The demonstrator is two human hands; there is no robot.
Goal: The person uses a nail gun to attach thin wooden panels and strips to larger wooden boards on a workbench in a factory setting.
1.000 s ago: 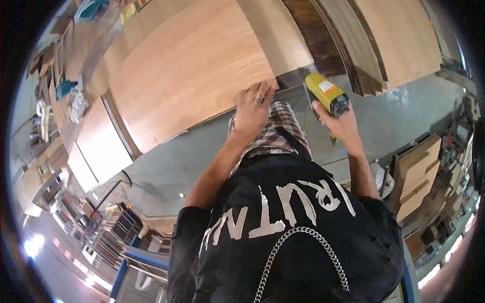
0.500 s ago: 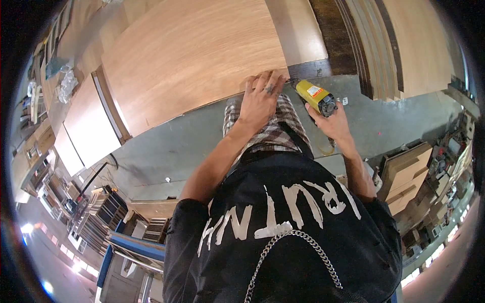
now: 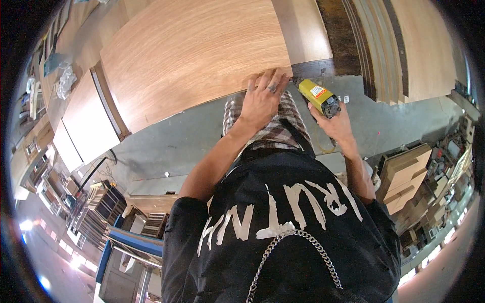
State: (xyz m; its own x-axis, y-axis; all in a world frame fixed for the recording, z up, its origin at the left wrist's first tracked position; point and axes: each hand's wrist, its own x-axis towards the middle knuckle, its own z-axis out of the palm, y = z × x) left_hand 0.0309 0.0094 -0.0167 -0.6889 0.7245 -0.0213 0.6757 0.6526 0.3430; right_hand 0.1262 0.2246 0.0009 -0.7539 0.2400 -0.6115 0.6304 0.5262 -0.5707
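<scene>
A large light-brown wooden panel [image 3: 202,55] lies in front of me. My left hand [image 3: 261,101] rests on its near edge, close to the right corner, fingers stretched over the top and a ring on one of them. My right hand [image 3: 335,125] is wrapped round the handle of a yellow and black nail gun [image 3: 314,95]. The gun's dark nose is at the panel's near right corner, just right of my left fingertips; whether it touches cannot be made out. A thin yellowish hose hangs below my right hand.
Stacked boards [image 3: 427,55] stand at the far right, beside a dark brown board [image 3: 341,45]. White panels [image 3: 91,126] lie at the left. Wood pieces [image 3: 406,177] are piled at the lower right. A blue-edged frame [image 3: 134,242] is behind me on the left.
The nail gun and my right hand have shifted slightly right and nearer. My left hand stays on the panel's edge. The view has moved a little.
</scene>
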